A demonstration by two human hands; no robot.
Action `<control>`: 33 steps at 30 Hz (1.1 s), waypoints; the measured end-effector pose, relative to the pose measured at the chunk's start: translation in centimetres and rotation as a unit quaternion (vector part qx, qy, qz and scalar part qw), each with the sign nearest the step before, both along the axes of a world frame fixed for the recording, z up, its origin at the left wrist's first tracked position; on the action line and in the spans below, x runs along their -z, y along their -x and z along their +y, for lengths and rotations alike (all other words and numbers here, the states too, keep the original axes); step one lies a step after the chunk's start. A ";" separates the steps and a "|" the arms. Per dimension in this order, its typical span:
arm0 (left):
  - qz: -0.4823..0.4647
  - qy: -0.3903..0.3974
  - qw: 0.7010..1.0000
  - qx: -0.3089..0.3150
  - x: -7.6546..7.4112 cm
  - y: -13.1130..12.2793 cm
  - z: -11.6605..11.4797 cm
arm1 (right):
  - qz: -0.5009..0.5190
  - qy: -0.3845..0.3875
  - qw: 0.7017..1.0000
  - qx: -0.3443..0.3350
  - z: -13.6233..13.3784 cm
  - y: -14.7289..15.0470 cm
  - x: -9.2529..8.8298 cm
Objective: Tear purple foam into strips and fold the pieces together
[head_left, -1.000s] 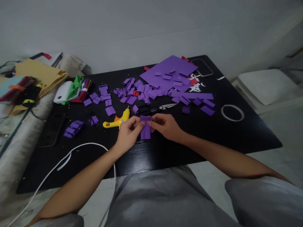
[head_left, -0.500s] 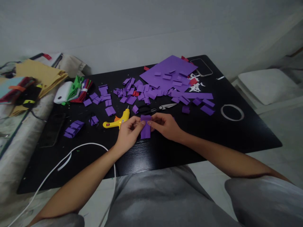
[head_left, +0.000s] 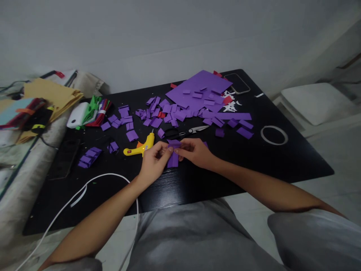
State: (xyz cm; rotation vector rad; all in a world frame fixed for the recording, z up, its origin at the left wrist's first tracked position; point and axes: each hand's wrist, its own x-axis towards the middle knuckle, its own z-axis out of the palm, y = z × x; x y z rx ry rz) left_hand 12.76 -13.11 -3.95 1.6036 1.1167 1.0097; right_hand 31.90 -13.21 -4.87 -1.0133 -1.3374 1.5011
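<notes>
Between my two hands is a folded purple paper piece (head_left: pixel 173 161), held just above the black table near its front edge. My left hand (head_left: pixel 154 160) pinches its left side, the thumb lying on the front. On the other side my right hand (head_left: pixel 196 152) grips it with thumb and fingers, covering part of the upper right. A yellow glue gun (head_left: pixel 139 148) lies right beside my left hand, nozzle pointing away. Just beyond my hands rest scissors (head_left: pixel 194 130) with dark handles. Many small folded purple paper pieces (head_left: pixel 156 122) are scattered farther back.
A large purple sheet (head_left: pixel 194 86) lies at the back, near white paper scraps (head_left: pixel 230 105) and a phone (head_left: pixel 237 82). To the right is a tape ring (head_left: pixel 274 135). A white cable (head_left: pixel 108 174) loops across the front left, by a dark phone (head_left: pixel 64 159).
The view has shifted slightly. My right thumb has moved left and lower across the purple paper piece, and its top flap now looks tilted. Both hands keep hold of it.
</notes>
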 end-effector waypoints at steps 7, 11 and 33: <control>-0.013 0.003 1.000 -0.009 -0.2 -0.1 0.1 | -0.003 -0.009 1.000 -0.002 -0.1 0.0 -0.1; -0.021 0.024 0.999 -0.009 -0.4 -0.2 0.2 | -0.005 -0.010 1.000 0.001 -0.2 0.1 -0.1; -0.023 0.051 0.998 -0.005 -0.3 -0.1 0.2 | -0.003 -0.007 1.000 0.014 -0.1 0.1 -0.5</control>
